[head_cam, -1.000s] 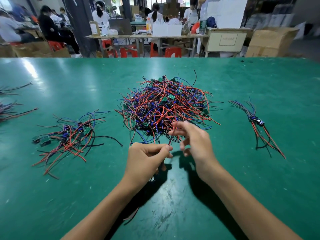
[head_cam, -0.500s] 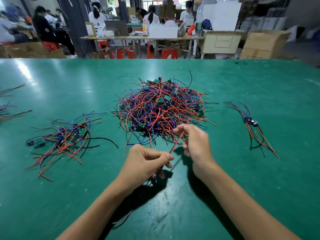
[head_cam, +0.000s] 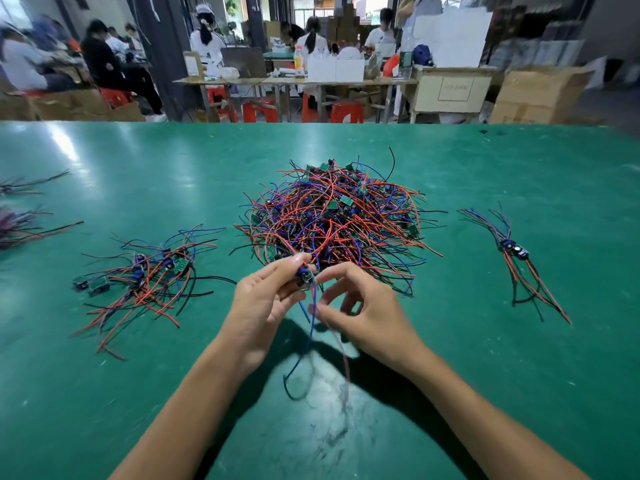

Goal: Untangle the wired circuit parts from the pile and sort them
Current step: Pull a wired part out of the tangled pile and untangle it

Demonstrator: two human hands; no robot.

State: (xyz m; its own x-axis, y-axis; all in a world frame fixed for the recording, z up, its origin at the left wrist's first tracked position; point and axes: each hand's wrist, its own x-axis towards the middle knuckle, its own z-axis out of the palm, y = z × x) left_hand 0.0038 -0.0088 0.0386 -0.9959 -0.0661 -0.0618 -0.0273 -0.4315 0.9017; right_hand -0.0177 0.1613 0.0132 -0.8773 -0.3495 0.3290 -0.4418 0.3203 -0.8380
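Note:
A big tangled pile of red, blue and black wired circuit parts [head_cam: 336,220] lies in the middle of the green table [head_cam: 519,375]. Just in front of it my left hand [head_cam: 263,303] pinches one small wired circuit part [head_cam: 304,277], whose blue and red wires hang down towards the table. My right hand [head_cam: 367,310] is close beside it, fingers curled, pinching those hanging wires just below the part. A sorted bunch of parts [head_cam: 149,278] lies to the left. A smaller sorted bunch [head_cam: 516,258] lies to the right.
More wire bundles [head_cam: 20,220] lie at the table's far left edge. Beyond the table's back edge stand workbenches, red stools [head_cam: 259,110], cardboard boxes [head_cam: 536,95] and several seated people.
Both hands have lifted up from the table. My left hand now holds a part's body raised, with its wires hanging free of the pile. My right hand moved from the red wire to the hanging wires.

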